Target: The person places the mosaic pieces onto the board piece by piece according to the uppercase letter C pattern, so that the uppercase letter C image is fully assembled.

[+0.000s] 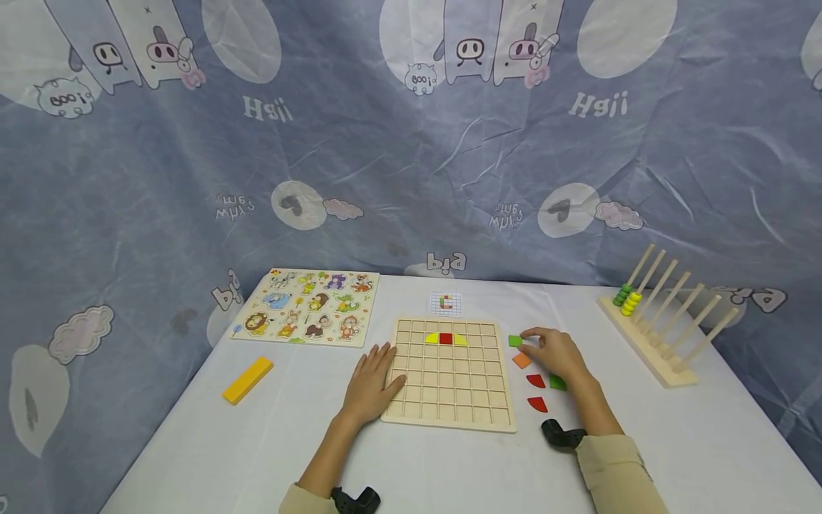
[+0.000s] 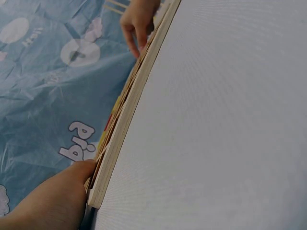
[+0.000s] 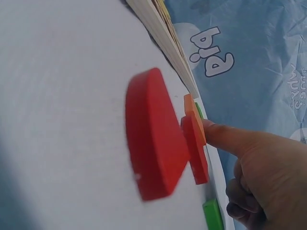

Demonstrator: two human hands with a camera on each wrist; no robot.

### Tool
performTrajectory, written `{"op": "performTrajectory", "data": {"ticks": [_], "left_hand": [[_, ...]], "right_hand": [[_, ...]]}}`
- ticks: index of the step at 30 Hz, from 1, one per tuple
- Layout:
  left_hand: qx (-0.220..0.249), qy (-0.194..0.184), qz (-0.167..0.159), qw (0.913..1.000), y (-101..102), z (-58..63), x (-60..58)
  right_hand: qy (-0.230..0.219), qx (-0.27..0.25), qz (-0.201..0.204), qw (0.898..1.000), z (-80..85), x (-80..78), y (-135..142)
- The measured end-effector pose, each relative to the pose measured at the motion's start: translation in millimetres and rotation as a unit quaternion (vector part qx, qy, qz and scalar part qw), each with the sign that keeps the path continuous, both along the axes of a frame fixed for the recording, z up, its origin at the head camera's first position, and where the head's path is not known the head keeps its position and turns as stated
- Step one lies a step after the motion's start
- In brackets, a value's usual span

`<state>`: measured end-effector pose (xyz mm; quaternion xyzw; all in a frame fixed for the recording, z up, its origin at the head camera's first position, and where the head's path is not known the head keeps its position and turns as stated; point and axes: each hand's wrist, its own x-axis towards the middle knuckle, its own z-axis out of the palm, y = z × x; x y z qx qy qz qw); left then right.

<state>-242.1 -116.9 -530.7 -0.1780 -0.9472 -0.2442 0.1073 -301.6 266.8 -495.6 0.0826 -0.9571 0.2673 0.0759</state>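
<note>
My left hand rests along the left edge of a wooden grid board, fingers spread and straight, thumb over the rim. In the board's second row from the far side sit a red square and two yellow quarter-round pieces, one on each side of it. Beyond the board's right edge, my right hand pinches a green square piece with thumb and index finger. Close by lie an orange square, two red quarter-round pieces and another green piece.
A small pattern card lies behind the board. At the back left is an animal puzzle board, with a yellow block in front of it. To the right stands a wooden peg rack with green and yellow beads.
</note>
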Motion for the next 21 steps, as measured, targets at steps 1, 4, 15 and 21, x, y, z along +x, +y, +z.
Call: {"op": "performTrajectory", "data": {"ticks": [1, 4, 15, 21], "left_hand": [[0.001, 0.0, -0.001, 1.0, 0, -0.1, 0.0], [0.001, -0.001, -0.002, 1.0, 1, -0.3, 0.0], [0.005, 0.005, -0.002, 1.0, 0, 1.6, 0.6], [0.005, 0.002, -0.001, 1.0, 0, 1.1, 0.3]], "right_hand": [[0.002, 0.002, 0.0, 1.0, 0.5, 0.9, 0], [0.011, 0.005, -0.002, 1.0, 2.0, 3.1, 0], [0.075, -0.005, 0.005, 0.997, 30.2, 12.0, -30], [0.091, -0.018, 0.016, 0.996, 42.9, 21.1, -63]]}}
